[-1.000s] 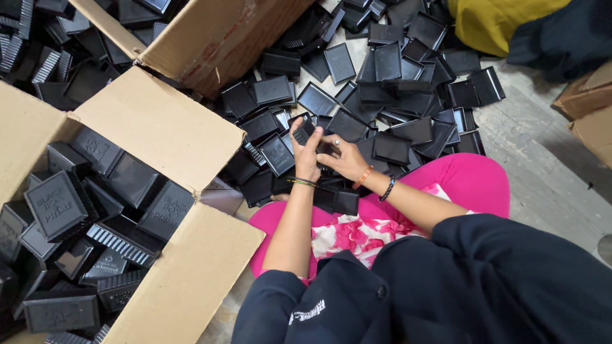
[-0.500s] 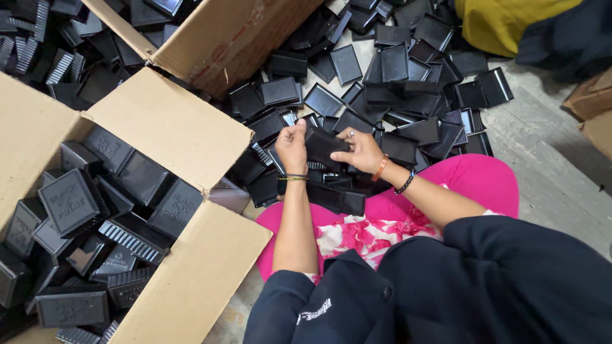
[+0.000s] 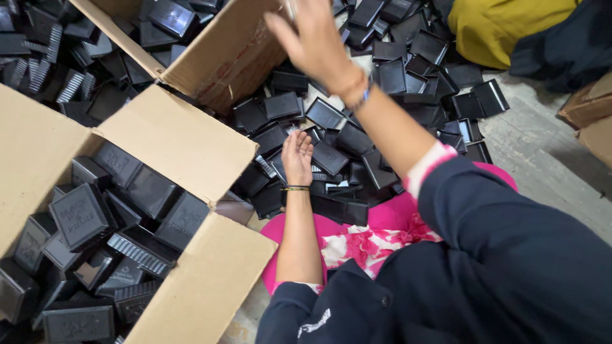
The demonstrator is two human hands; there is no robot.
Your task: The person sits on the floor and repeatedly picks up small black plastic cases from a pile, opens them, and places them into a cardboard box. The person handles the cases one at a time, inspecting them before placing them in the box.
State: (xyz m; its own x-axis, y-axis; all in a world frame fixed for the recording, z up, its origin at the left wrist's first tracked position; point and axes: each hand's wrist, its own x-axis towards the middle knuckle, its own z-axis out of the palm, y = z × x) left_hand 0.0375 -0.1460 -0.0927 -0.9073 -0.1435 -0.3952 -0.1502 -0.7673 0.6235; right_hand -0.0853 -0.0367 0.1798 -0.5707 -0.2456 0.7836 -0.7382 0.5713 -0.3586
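My right hand is raised high, blurred, its fingers spread and nothing in it, in front of the far cardboard box. My left hand lies palm up on the pile of black rectangular plastic cases on the floor, fingers loosely apart and holding nothing. A thin bracelet circles each wrist. The near cardboard box at the left is filled with several of the same black cases.
More black cases spread across the floor behind the pile. A yellow cloth bundle and dark fabric lie at the top right. Another cardboard box stands at the right edge. A pink flowered garment covers my lap.
Both hands were together on a black case above the pile. Now the right hand has swung up toward the far box with nothing in it, and the left rests on the pile.
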